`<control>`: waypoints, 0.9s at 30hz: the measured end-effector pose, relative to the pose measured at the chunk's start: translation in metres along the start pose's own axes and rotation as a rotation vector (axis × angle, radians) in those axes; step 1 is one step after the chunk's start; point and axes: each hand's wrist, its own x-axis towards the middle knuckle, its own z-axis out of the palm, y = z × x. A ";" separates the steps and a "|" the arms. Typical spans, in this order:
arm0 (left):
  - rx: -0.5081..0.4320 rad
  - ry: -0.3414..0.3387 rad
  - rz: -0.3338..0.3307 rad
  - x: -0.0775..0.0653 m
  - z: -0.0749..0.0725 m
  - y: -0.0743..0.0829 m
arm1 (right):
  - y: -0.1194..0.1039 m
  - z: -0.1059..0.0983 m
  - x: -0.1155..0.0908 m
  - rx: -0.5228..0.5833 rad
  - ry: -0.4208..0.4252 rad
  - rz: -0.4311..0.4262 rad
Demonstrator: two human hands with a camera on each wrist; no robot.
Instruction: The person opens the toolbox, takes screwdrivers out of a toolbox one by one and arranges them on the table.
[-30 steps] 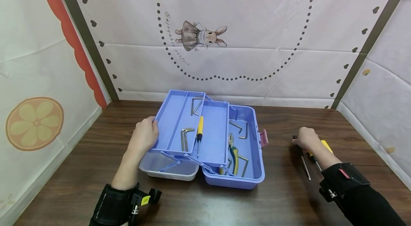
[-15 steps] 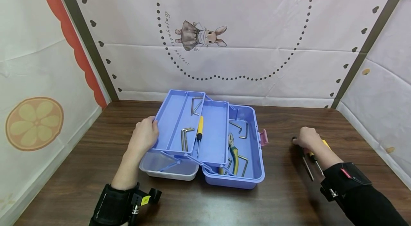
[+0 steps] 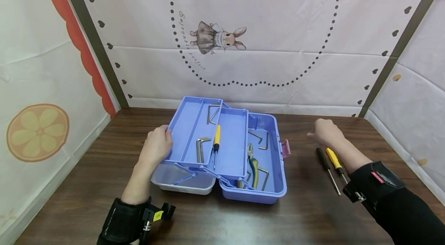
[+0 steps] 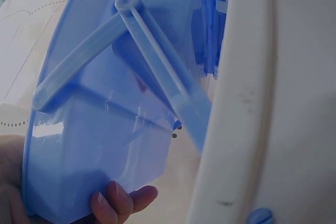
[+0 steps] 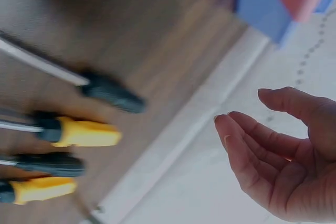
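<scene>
On the left, my left hand (image 3: 156, 146) grips the outer edge of the upper blue tray (image 3: 184, 129) of an unfolded toolbox (image 3: 281, 177). The left wrist view shows its fingers (image 4: 118, 203) curled under that tray. My right hand (image 3: 328, 133) hovers on the right, holding nothing. Its thumb stands apart from loosely bent fingers in the right wrist view. Just below it, a black-handled screwdriver (image 3: 323, 159) and a yellow-handled screwdriver (image 3: 333, 158) lie side by side on the table. More screwdrivers beside them, such as a black one (image 5: 52, 164), show in the right wrist view.
Hex keys (image 3: 199, 150) and a yellow screwdriver (image 3: 217, 140) lie in the trays. Pliers (image 3: 254, 171) and more hex keys rest in the toolbox base. A pink latch (image 3: 286, 149) juts from its right side. A printed white cloth (image 3: 278, 36) walls the table's back.
My right hand has let go of the black screwdriver and risen away toward the back, leaving it beside the yellow one. The left hand keeps its hold on the tray.
</scene>
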 end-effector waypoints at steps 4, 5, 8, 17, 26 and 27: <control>0.003 0.008 0.005 0.000 0.000 0.000 | -0.027 -0.012 0.002 0.005 0.057 -0.116; 0.005 0.011 0.008 0.000 0.000 0.000 | -0.034 -0.014 0.003 0.004 0.076 -0.153; 0.006 0.026 0.016 0.000 0.000 0.000 | -0.057 -0.021 0.006 -0.012 0.131 -0.250; 0.012 0.013 -0.002 0.000 -0.001 0.000 | -0.121 -0.019 0.013 0.029 0.104 -0.333; 0.006 0.007 -0.003 0.000 0.000 0.000 | -0.170 0.002 0.023 0.129 0.021 -0.327; 0.006 0.010 -0.001 0.000 0.000 0.000 | -0.174 0.006 0.024 0.133 0.018 -0.316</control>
